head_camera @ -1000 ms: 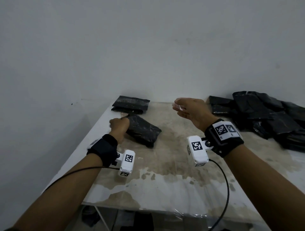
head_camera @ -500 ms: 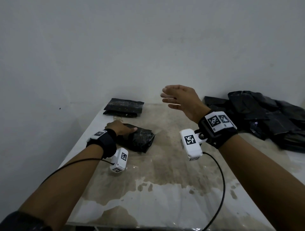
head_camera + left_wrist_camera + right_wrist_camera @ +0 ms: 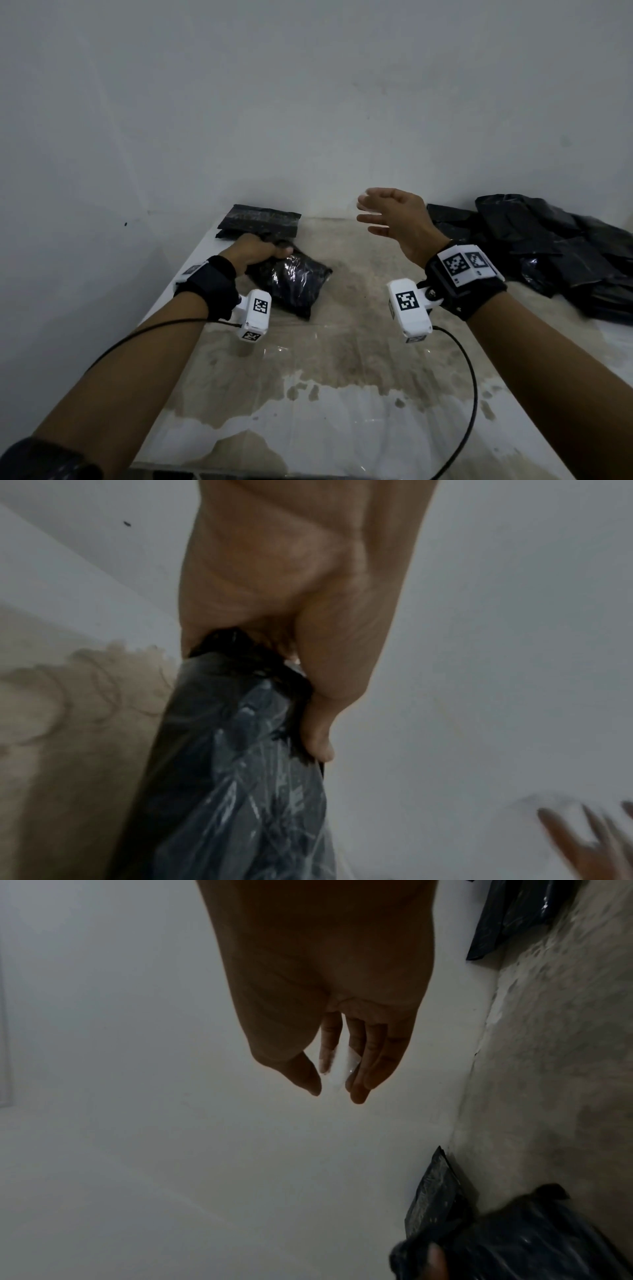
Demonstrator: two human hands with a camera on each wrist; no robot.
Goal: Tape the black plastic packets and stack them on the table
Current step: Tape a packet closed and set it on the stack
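A: What's at the bench's [image 3: 342, 428] far left corner?

B: A flat stack of taped packets [image 3: 259, 220] against the wall. Just in front, the left hand [image 3: 255, 249] grips the gathered end of a bulging black packet [image 3: 291, 282], fingers curled round it; its body lies on the bench near the left edge.

A: And the right hand [image 3: 394, 216]?

B: Raised above the far edge, fingers loosely spread. A clear piece of tape [image 3: 337, 1069] clings to them.

A: Further right?

B: A pile of black packets [image 3: 548, 250] at the far right corner.

Packet [image 3: 291, 284] before stack [image 3: 258, 221]; pile [image 3: 548, 250] probably right.
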